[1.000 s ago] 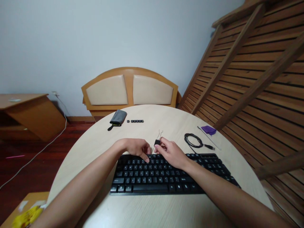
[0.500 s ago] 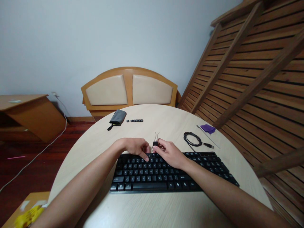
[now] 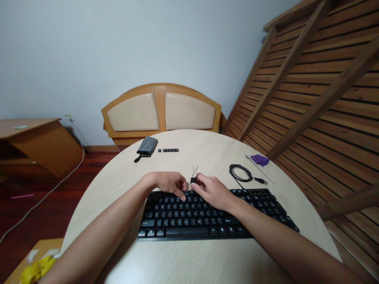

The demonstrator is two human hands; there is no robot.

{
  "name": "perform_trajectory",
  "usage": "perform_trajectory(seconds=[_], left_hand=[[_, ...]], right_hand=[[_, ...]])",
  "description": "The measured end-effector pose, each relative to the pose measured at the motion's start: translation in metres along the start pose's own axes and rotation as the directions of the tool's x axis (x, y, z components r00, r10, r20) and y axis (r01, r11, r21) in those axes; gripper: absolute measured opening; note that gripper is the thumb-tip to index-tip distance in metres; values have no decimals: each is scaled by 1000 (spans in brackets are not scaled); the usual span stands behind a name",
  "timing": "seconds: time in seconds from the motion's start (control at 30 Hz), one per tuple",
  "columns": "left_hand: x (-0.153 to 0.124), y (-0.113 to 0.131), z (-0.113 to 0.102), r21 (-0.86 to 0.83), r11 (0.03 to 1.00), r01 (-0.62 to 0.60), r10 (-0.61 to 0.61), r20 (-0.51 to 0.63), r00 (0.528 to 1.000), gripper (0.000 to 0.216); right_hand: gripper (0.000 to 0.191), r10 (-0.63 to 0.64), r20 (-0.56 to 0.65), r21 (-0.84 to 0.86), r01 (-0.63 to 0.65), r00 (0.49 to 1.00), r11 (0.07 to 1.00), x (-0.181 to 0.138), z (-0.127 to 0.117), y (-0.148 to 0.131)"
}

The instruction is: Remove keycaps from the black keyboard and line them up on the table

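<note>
Grey pouch [image 3: 148,146] far left on surface [image 3: 183,258], contents not visible; keycaps [image 3: 171,150] right of it. Keyboard [image 3: 186,223] near centre: left hand [image 3: 170,182] grips far edge, right hand [image 3: 213,192] pinches black clip [image 3: 193,180] there.

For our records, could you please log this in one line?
left hand: at black rectangular keyboard | right hand: pinching black metal binder clip

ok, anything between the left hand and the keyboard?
Nothing visible: the left hand is right at the far rows of the keyboard. The right hand and its wire tool sit to the right, not between.
</note>
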State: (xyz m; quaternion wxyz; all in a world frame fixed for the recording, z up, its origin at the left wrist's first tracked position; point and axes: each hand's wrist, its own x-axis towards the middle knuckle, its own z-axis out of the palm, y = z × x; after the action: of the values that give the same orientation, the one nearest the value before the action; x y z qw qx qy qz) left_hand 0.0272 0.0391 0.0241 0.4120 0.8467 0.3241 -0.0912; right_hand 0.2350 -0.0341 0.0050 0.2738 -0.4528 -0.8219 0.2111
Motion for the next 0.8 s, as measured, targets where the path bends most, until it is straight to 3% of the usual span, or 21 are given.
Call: perform_trajectory(seconds=[0.5, 0.8], left_hand=[[-1, 2, 0, -41, 999, -8, 9, 11, 1000, 34], [-3, 4, -1, -48, 999, -19, 20, 15, 1000, 33]], right_hand=[[22, 56, 11, 118, -57, 998, 991, 2, 2, 0], [26, 165, -10, 438, -144, 986, 888, 8, 11, 13]])
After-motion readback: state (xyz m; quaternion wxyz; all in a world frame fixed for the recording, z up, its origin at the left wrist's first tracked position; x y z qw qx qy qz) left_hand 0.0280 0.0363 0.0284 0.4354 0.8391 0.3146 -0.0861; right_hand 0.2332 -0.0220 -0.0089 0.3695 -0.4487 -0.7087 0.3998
